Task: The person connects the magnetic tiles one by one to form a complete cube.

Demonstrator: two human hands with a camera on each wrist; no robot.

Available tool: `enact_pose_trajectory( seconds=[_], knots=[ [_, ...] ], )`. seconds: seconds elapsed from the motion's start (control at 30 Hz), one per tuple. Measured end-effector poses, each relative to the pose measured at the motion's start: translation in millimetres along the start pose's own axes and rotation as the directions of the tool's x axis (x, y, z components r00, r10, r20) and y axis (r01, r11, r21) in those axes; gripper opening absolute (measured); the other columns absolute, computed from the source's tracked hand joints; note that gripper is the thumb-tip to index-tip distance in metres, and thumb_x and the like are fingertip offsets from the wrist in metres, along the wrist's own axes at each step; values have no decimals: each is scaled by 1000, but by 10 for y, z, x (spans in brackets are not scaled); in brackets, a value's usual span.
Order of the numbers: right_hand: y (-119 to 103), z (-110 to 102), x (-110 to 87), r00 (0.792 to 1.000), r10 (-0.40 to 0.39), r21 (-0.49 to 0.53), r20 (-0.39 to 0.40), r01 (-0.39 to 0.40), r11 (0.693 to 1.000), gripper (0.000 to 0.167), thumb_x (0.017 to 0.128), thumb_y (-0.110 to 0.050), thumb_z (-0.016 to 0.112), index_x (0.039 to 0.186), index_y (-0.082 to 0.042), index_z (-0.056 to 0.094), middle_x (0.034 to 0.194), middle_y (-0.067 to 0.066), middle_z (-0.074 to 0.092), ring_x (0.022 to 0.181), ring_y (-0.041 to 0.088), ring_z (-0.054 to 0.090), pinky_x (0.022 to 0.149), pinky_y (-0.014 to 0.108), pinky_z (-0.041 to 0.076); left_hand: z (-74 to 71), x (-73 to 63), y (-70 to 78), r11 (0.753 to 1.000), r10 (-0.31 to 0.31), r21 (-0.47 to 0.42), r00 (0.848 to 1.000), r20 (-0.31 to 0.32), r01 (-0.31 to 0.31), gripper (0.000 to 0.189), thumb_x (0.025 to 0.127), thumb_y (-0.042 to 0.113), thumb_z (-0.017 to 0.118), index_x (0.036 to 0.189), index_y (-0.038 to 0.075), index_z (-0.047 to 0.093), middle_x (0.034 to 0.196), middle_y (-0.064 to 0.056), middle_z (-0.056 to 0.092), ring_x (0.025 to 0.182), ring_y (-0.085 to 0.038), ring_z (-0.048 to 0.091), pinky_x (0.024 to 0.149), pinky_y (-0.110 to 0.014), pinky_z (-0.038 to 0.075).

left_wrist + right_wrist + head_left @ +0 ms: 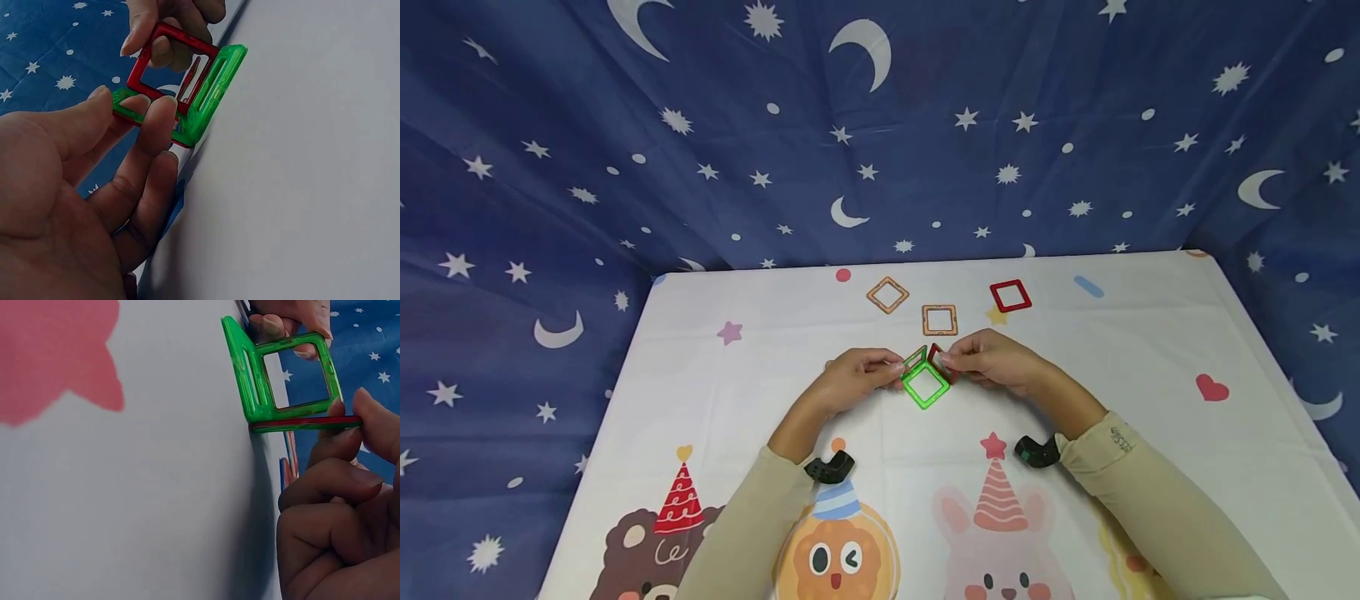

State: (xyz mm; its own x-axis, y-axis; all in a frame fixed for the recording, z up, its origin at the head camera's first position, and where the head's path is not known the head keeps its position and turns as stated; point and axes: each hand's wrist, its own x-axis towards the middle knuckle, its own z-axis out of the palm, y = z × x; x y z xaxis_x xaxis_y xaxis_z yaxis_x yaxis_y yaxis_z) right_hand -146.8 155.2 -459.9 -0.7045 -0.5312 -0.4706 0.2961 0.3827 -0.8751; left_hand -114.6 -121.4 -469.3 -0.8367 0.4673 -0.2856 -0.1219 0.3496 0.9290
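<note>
A green square magnetic tile lies flat on the white tabletop, its frame bright and its middle see-through. Along its far left edge stands a second green magnetic tile, which the left hand pinches between thumb and fingers. On the far right edge is an upright red magnetic tile; the right hand pinches it between thumb and forefinger. The two upright tiles meet at the far corner of the flat one. In the right wrist view the red tile appears edge-on.
Beyond the hands lie two orange square tiles and a red square tile. The white tablecloth carries printed animals and shapes. A blue curtain with stars and moons hangs behind the table.
</note>
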Motion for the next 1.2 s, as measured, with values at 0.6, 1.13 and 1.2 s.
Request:
enact_pose_trajectory(
  seconds=[0.6,1.13,1.2],
  knots=[
    [-64,89,-88,980,-107,-302,-168,52,952,23,96,-31,72,94,-8,76,80,1,58,77,20,49,67,31,40,-7,-25,-1,1000,12,1,1000,21,-12,27,102,30,64,114,8,73,97,-11,77,95,-20,67,91,-32,44],
    [-15,121,16,974,-167,-237,-155,127,963,26,96,-32,73,110,-11,80,105,6,74,94,20,58,80,32,50,-3,16,-21,999,9,-35,1000,-9,-9,34,106,31,57,136,15,59,85,-10,72,77,-23,62,77,-32,49],
    [-19,139,50,975,-169,-234,-147,132,963,25,96,-33,73,109,-12,80,107,5,74,96,20,59,82,33,50,-6,11,-14,999,9,-36,1000,-6,-9,38,106,32,57,141,18,58,86,-12,70,77,-24,61,75,-32,48]
  ],
)
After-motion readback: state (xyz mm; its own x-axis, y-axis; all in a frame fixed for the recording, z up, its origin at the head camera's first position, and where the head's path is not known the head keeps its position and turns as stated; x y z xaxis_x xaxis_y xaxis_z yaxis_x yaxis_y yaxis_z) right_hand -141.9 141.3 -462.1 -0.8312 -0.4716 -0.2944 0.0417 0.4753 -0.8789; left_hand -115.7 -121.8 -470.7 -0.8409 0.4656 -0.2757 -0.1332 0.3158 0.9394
